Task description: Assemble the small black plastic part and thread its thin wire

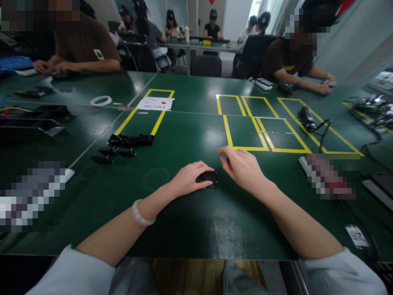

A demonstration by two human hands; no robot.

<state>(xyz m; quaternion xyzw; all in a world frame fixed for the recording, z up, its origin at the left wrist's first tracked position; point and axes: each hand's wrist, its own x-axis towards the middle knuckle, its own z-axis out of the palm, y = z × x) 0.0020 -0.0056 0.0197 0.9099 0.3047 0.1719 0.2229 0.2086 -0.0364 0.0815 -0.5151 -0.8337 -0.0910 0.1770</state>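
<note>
On the green table in front of me lies a small black box-shaped part [210,179] with small light studs at its edges. My left hand [192,178] is closed on it, thumb on the near side and fingers on the far side. Just to the right, my right hand [242,166] is held with its fingers curled in a pinch. A thin dark piece shows between the part and these fingers; what the fingertips hold is hidden. Left of my hands lie several similar loose black parts [105,151] beside a row of black parts [132,140].
Yellow tape outlines [248,148] mark the table, with a paper sheet [155,103] and a tape roll [101,100] farther left. A black device with a cable [307,119] lies right. Blurred-out objects flank my arms. Other people sit at the far side.
</note>
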